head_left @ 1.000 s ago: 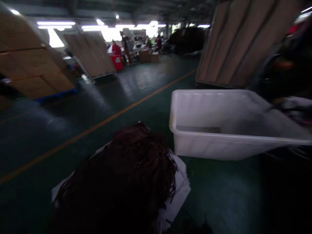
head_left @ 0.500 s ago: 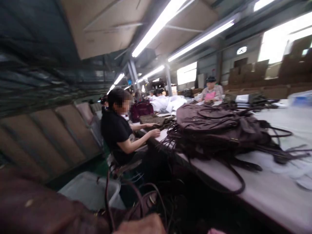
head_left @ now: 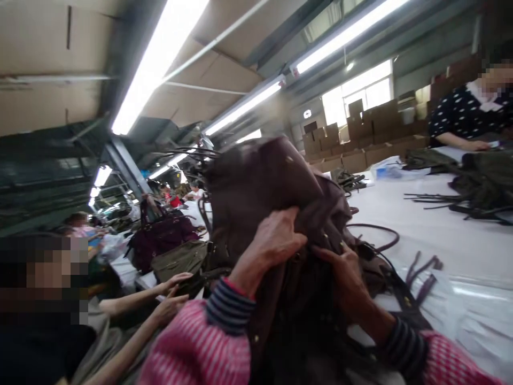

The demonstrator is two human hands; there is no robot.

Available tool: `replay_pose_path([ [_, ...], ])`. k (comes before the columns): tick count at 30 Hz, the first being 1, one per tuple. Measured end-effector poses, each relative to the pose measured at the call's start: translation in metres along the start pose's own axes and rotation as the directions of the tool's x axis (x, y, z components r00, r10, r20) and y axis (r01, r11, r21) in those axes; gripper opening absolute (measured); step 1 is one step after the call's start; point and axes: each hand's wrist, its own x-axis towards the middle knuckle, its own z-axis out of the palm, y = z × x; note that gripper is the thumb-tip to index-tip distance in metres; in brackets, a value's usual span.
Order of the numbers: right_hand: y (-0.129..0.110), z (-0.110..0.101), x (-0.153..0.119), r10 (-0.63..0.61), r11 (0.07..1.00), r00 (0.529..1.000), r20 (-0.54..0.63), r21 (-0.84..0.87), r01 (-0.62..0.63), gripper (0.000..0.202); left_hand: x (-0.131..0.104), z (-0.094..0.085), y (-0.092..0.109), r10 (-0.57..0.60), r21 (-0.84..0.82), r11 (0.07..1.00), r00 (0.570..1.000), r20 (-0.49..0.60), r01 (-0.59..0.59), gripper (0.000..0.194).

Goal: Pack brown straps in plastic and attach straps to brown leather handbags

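Brown bag now upright in both hands, over the bench

The view has swung from the floor, with its white tub and dark heap, round to the bench (head_left: 425, 224), which spreads from the centre out to three o'clock. Half a second ago only one blurred hand showed clearly at the lower edge; now both are in plain sight and at work, so the handling appears to have shifted to the bench.

The brown bag (head_left: 256, 182) fills the middle, raised and tilted, its top towards twelve o'clock. Whether its underside touches the bench is too dark to tell — nor can I say if it is one bag or several bunched together.

A co-worker (head_left: 36, 342) sits close at eight o'clock, both hands on dark green cloth (head_left: 180, 262). Beyond that, at nine o'clock, stands a purple bag (head_left: 162, 238). Dark green bags (head_left: 481, 182) lie at three, and clear plastic (head_left: 465, 315) at four.

Smallest, the hands: the left hand (head_left: 276, 238) is clenched on the bag's cloth near the centre; the right hand (head_left: 347, 267) grasps it slightly lower, towards four o'clock — some fingertips hidden.
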Motion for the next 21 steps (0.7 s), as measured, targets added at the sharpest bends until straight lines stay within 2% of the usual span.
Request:
replay_pose_path([
  [2, 0.032, -0.043, 0.038, 0.154, 0.978, 0.961, -0.23, -0.106, -0.182, 0.048, 0.044, 0.057, -0.004, 0.045, -0.152, 0.988, 0.988, 0.146, -0.023, 0.059],
  [3, 0.047, -0.06, 0.052, 0.197, 0.961, 0.937, -0.287, -0.13, -0.242, 0.046, 0.06, 0.082, -0.008, 0.045, -0.196, 0.981, 0.986, 0.158, -0.013, 0.061],
  [4, 0.059, -0.074, 0.062, 0.222, 0.949, 0.923, -0.315, -0.149, -0.279, 0.044, 0.073, 0.103, -0.014, 0.051, -0.235, 0.972, 0.986, 0.156, -0.013, 0.062],
  [6, 0.075, -0.089, 0.074, 0.228, 0.939, 0.927, -0.296, -0.184, -0.29, 0.044, 0.087, 0.125, -0.026, 0.077, -0.292, 0.956, 0.985, 0.155, -0.028, 0.06],
  [9, 0.084, -0.095, 0.078, 0.214, 0.919, 0.937, -0.275, -0.27, -0.289, 0.051, 0.086, 0.125, -0.039, 0.116, -0.347, 0.936, 0.982, 0.146, -0.06, 0.056],
  [12, 0.084, -0.1, 0.078, 0.184, 0.878, 0.929, -0.321, -0.372, -0.302, 0.054, 0.076, 0.122, -0.041, 0.109, -0.402, 0.914, 0.989, 0.101, -0.059, 0.058],
  [14, 0.083, -0.104, 0.077, 0.151, 0.855, 0.925, -0.349, -0.423, -0.3, 0.052, 0.072, 0.125, -0.04, 0.107, -0.445, 0.893, 0.991, 0.082, -0.059, 0.061],
  [21, 0.083, -0.109, 0.073, 0.143, 0.869, 0.943, -0.302, -0.417, -0.266, 0.056, 0.07, 0.134, -0.038, 0.108, -0.486, 0.87, 0.994, 0.03, -0.08, 0.063],
])
